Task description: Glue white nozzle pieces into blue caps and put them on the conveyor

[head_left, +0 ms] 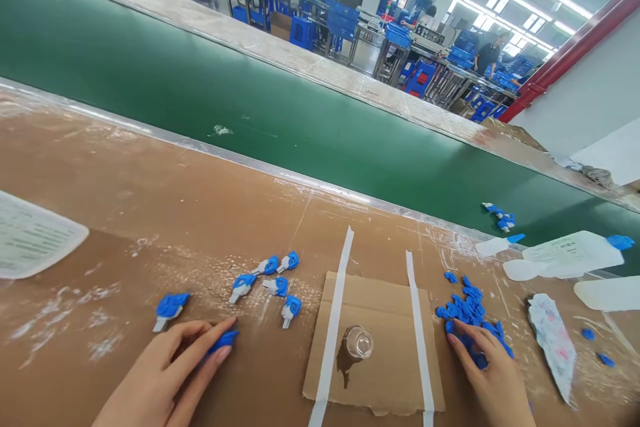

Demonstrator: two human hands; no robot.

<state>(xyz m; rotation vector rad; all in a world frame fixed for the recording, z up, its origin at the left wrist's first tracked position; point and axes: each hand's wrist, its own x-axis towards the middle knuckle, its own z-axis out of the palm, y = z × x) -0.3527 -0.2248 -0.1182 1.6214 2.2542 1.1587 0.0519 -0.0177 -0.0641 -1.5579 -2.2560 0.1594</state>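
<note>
Left hand pinches a blue part; right hand rests, fingers spread, on a blue pile. Six nozzles lie left of one glass jar on cardboard.

Left hand and right hand both bare, slender-fingered. Fingernails rounded, smooth, neatly kept.

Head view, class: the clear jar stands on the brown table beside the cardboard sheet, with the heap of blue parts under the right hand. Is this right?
Not quite. The head view shows the clear jar standing on the cardboard sheet, not on the table beside it. The heap of blue parts under the right hand stands as stated.
</note>
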